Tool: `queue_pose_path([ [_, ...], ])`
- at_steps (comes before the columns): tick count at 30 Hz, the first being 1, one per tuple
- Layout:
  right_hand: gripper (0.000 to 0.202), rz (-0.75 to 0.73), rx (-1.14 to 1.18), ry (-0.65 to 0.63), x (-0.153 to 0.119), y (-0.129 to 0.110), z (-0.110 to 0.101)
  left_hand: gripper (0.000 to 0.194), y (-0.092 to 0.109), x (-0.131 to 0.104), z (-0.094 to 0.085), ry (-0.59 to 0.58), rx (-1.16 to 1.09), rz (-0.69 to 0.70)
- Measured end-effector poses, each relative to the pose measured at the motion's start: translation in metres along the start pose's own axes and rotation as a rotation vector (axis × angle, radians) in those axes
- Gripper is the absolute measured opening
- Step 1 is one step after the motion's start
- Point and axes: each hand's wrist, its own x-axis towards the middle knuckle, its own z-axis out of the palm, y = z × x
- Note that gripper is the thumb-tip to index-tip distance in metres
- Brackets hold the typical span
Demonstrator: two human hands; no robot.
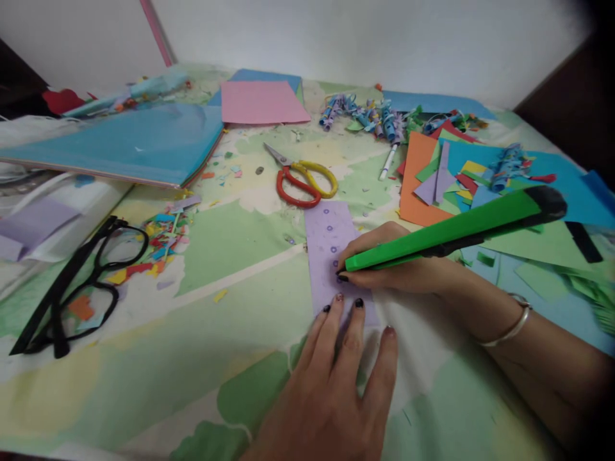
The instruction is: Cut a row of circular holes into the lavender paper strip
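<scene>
A strip of lilac paper (pixel 331 230) lies on the table with a column of small dark rings along it. My left hand (pixel 336 371) rests flat with fingers spread, its fingertips pressing the strip's near end. Closed round a green cutter knife (pixel 446 227) with a black end is my right hand (pixel 398 262), whose fingertips touch the strip by the lower rings. The cutter's working tip is hidden by the fingers. Just beyond the strip lie scissors (pixel 300 176) with one red and one yellow handle, blades apart.
Black glasses (pixel 91 282) lie at left beside paper scraps (pixel 168 237) and a stack of blue sheets (pixel 129 141). Pink paper (pixel 264 102), curled paper garlands (pixel 365 115) and a white pen (pixel 388 161) are farther back. Orange paper (pixel 418 186) and cut pieces spread at right.
</scene>
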Motion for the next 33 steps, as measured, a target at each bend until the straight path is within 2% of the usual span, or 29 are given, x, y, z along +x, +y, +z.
queue_pose_path([
  [4, 0.013, 0.032, 0.008, 0.071, -0.002, 0.002, 0.001, 0.038, -0.012, 0.005, -0.015, -0.012, -0.168, 0.054],
  [5, 0.013, 0.046, 0.01, 0.084, -0.002, 0.002, 0.002, 0.043, -0.02, 0.008, -0.019, 0.041, -0.227, 0.057],
  [6, 0.014, 0.057, 0.011, 0.093, -0.002, 0.002, 0.004, 0.052, -0.03, 0.011, -0.022, 0.004, -0.261, 0.035],
  [8, 0.013, 0.069, 0.006, 0.113, -0.002, 0.001, 0.006, 0.041, -0.055, 0.019, -0.026, -0.061, -0.209, -0.012],
  [9, 0.012, 0.065, -0.004, 0.126, -0.002, 0.0, 0.008, 0.038, -0.068, 0.024, -0.026, -0.021, -0.183, 0.033],
  [11, 0.01, 0.056, -0.046, 0.157, -0.003, 0.0, 0.01, 0.047, -0.092, 0.036, -0.024, -0.056, -0.184, 0.099],
  [14, 0.009, 0.028, -0.151, 0.19, -0.004, 0.0, 0.013, 0.065, -0.115, 0.05, -0.016, -0.191, -0.147, 0.178],
  [16, 0.009, 0.012, -0.202, 0.19, -0.005, 0.002, 0.013, 0.072, -0.118, 0.055, -0.009, -0.273, -0.137, 0.208],
  [19, 0.007, 0.012, -0.234, 0.177, -0.005, 0.003, 0.011, 0.071, -0.116, 0.055, -0.002, -0.31, -0.123, 0.19],
  [28, 0.006, 0.025, -0.291, 0.166, -0.006, 0.003, 0.012, 0.068, -0.119, 0.051, 0.008, -0.215, -0.133, 0.217],
  [33, 0.006, 0.018, -0.24, 0.171, -0.006, 0.001, 0.014, 0.068, -0.119, 0.051, 0.009, -0.203, -0.137, 0.216],
])
